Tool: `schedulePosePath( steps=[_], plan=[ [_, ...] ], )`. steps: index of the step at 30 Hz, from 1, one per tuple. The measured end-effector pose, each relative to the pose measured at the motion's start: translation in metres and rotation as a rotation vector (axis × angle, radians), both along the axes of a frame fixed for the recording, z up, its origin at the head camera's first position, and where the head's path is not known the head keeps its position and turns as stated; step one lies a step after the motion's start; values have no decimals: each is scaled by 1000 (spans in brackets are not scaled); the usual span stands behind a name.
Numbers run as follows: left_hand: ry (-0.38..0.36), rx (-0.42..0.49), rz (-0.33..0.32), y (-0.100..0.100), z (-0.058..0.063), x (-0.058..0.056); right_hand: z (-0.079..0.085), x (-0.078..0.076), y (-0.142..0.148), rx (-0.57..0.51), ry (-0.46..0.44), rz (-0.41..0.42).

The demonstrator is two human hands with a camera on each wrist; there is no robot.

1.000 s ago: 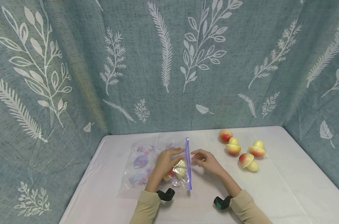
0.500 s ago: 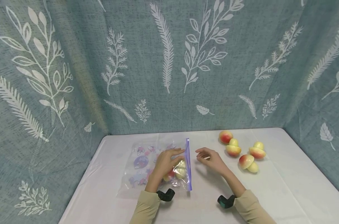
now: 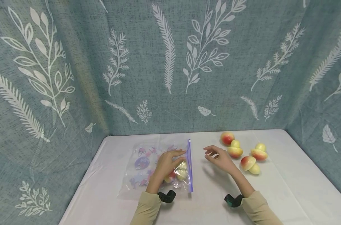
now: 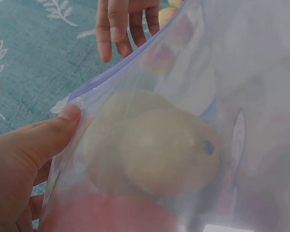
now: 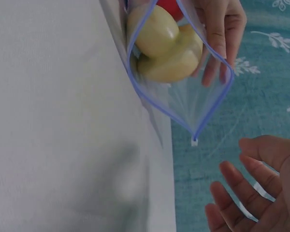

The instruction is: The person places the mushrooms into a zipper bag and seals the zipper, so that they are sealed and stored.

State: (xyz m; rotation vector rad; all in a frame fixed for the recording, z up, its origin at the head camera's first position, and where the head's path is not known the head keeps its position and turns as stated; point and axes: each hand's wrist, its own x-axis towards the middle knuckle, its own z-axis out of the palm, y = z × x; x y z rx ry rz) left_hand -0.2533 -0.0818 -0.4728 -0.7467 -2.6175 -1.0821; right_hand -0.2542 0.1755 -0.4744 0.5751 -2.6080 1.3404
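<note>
A clear zip bag (image 3: 142, 181) with pink and purple prints lies on the table, its purple zip edge (image 3: 190, 172) facing right. My left hand (image 3: 166, 164) pinches the bag's upper side by that edge, thumb (image 4: 63, 128) on the film. In the right wrist view the mouth gapes. Pale yellow rounded pieces (image 5: 159, 53) and a red one (image 5: 170, 7) sit inside. My right hand (image 3: 221, 158) hovers right of the mouth, fingers loosely bent and holding nothing. Beyond it lie several red-and-yellow mushroom-shaped pieces (image 3: 235, 152).
A white cloth (image 3: 97, 193) covers the table. The loose pieces, including one at the right (image 3: 259, 153) and one nearer the front (image 3: 248, 163), form a group at the back right. A blue-green leaf-patterned curtain (image 3: 170, 112) hangs behind and along both sides.
My right hand has drawn away from the bag's zip edge, moving right toward the loose pieces. The left hand keeps its hold on the bag in the same place.
</note>
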Motion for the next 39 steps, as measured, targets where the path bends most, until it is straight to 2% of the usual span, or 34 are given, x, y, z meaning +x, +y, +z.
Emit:
schedulePosePath(
  steps=[13, 19, 24, 39],
  plan=[
    [0, 6, -26, -1, 0, 0, 5, 3, 18, 46, 6, -53],
    [-4, -3, -20, -2, 1, 0, 5, 4, 27, 54, 31, -78],
    [-8, 3, -14, -2, 1, 0, 9, 6, 32, 67, 11, -95],
    [14, -3, -13, -2, 0, -1, 14, 9, 52, 38, 11, -128]
  ],
)
